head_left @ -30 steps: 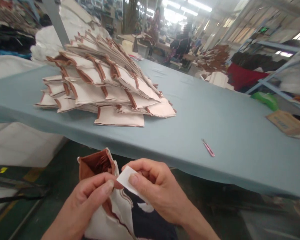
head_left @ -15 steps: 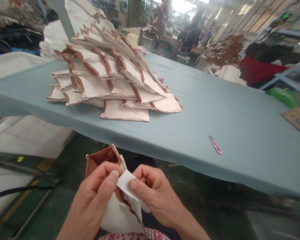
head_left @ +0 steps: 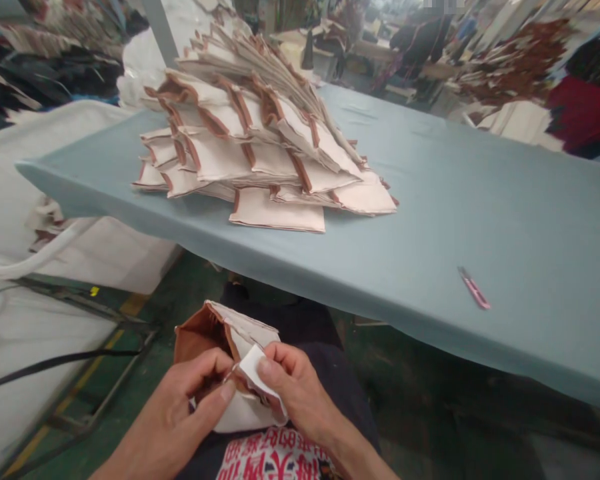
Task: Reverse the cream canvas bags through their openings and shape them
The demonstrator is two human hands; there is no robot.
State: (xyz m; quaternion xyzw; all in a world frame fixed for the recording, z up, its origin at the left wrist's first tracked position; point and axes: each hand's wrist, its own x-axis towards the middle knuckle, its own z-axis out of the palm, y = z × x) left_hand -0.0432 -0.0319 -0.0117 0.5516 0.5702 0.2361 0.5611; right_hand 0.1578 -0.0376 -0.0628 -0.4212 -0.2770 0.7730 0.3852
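Low in front of me, over my lap, I hold a cream fabric pouch [head_left: 235,333] with brown trim and a brown lining showing at its open mouth. My left hand [head_left: 187,407] is closed, pinching the pouch's edge between thumb and forefinger. My right hand [head_left: 293,393] is closed too, pinching a small white label [head_left: 253,367] against the pouch's opening. The fingertips of both hands almost touch.
A long table with a pale blue cover [head_left: 430,200] runs across in front of me. A tall pile of like pouches [head_left: 260,140] lies on it at the left. A small pink thread snipper [head_left: 474,288] lies near its front edge. White sacks [head_left: 40,200] stand at the left; a person stands far behind.
The pouch and both hands have dropped lower toward my lap and the pouch has tipped flatter. The view has shifted left and down.
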